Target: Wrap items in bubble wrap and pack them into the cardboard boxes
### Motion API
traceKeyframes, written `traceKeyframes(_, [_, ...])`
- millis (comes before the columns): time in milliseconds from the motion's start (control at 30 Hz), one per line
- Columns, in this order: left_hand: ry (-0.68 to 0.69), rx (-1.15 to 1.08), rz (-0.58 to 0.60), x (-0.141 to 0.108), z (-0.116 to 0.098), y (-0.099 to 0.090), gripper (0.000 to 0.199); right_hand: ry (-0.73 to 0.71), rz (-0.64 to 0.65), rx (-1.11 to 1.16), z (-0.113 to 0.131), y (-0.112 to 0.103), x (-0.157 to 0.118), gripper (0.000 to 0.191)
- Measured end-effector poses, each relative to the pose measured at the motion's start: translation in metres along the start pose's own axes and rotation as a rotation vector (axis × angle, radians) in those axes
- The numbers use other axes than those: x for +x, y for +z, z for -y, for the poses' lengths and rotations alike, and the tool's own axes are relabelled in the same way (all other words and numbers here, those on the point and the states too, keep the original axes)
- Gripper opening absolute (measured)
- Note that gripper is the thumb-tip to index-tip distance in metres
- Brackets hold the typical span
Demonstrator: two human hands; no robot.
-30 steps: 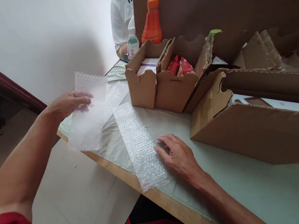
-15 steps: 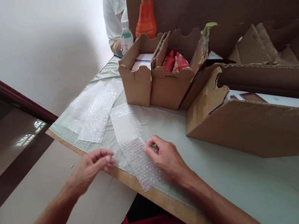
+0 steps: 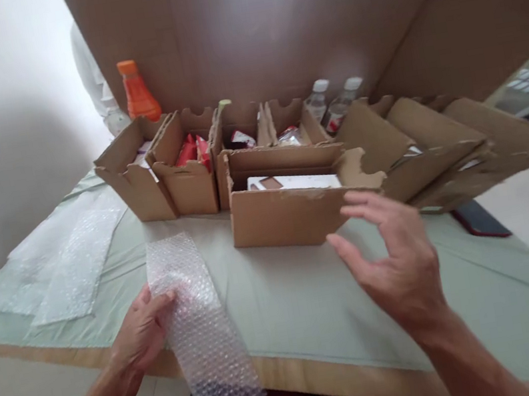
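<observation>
**Bubble-wrap strip (image 3: 207, 342) across near edge of table (image 3: 283, 310)**

In head view, the left hand (image 3: 138, 334) grasps its left side with fingers; the right hand (image 3: 400, 263), fingers released, is by the near carton (image 3: 288, 217). Because only one side is held, the strip may slip down.

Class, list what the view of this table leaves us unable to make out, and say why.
Head view: some fingertips of the left hand, behind the bubble wrap strip.
Head view: the lower part of the white item, behind the front box's wall.
Head view: most of the far person, behind the cardboard panel.
</observation>
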State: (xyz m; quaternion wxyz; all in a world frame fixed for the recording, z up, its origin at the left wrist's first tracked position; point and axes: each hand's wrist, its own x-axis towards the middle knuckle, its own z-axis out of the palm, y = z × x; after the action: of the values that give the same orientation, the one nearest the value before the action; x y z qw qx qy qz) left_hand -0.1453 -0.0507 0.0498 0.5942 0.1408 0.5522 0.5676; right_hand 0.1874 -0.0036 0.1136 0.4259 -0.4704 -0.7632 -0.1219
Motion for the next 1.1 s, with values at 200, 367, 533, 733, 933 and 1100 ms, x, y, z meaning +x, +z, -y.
traceKeyframes(200, [0.022,0.049,0.047,-0.01,0.016,0.028,0.066,-0.228,0.309,-0.357,-0.059,-0.012,0.059,0.015])
traceKeyframes(367, [0.03,0.046,0.085,-0.012,0.031,0.037,0.064,-0.295,0.42,-0.389,-0.089,-0.032,0.06,0.016])
traceKeyframes(533, [0.051,0.065,0.175,-0.017,0.029,0.059,0.054,-0.258,0.183,-0.319,-0.093,-0.071,0.026,0.034])
traceKeyframes(733, [0.105,0.036,0.302,-0.025,0.022,0.094,0.064,0.345,0.381,0.479,-0.013,-0.051,-0.06,0.057])
traceKeyframes(933, [0.221,0.122,0.399,-0.021,0.015,0.105,0.061,0.942,0.837,1.345,0.062,0.011,-0.119,0.04])
traceKeyframes(1100, [0.1,0.406,0.497,0.022,0.003,0.098,0.045,1.315,0.61,1.461,0.086,0.016,-0.131,0.04])
